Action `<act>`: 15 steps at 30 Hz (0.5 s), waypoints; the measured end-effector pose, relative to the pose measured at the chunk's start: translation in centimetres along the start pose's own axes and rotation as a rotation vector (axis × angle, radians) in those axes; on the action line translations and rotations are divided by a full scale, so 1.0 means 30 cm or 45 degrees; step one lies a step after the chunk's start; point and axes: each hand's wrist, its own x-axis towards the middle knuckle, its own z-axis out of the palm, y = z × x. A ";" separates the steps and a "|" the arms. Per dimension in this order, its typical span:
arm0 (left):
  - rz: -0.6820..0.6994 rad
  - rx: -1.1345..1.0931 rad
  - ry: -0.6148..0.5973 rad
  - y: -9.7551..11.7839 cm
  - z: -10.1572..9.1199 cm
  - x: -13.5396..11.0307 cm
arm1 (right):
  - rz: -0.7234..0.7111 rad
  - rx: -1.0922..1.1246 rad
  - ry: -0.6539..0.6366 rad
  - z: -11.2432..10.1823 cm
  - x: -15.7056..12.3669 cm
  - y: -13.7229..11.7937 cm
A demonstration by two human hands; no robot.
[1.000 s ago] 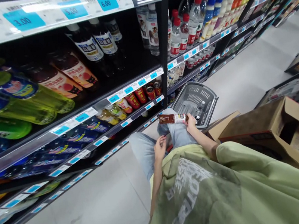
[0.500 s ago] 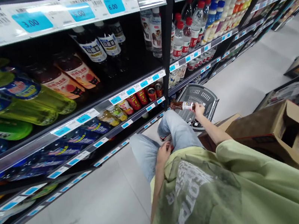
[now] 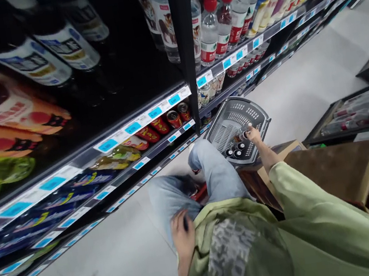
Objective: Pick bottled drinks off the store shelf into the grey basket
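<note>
My right hand (image 3: 253, 135) reaches over a grey plastic shopping basket (image 3: 261, 116). Its fingers are closed round the cap end of a dark drink bottle (image 3: 243, 135), whose body points down into the basket. Several bottles with dark caps (image 3: 238, 153) stand inside, close to the hand. My left hand (image 3: 183, 234) lies loosely on my thigh near the shirt hem, fingers bent and a little apart, with a dark gap beside the thumb. I make out nothing held in it.
Drink shelves (image 3: 153, 115) run along the left, with water bottles (image 3: 208, 31) and red cans (image 3: 173, 119) near the upright post (image 3: 186, 40). Cardboard boxes (image 3: 336, 170) stand close by my right arm. Pale floor (image 3: 301, 77) stretches beyond the basket.
My right hand has tipped the dark bottle from lying sideways above the basket to pointing down into it. My left hand has shifted back along my thigh. The view has tilted and moved closer to the shelves.
</note>
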 end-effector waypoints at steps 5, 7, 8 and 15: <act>-0.068 0.079 0.047 -0.051 -0.068 -0.047 | 0.073 -0.057 -0.066 0.118 0.098 0.106; -0.084 0.126 0.038 -0.058 -0.064 -0.020 | 0.092 -0.056 -0.102 0.161 0.142 0.137; -0.088 0.143 0.032 -0.059 -0.059 -0.004 | 0.104 -0.054 -0.122 0.182 0.163 0.150; -0.031 0.198 0.019 -0.023 -0.034 0.076 | 0.187 -0.014 -0.247 0.347 0.259 0.190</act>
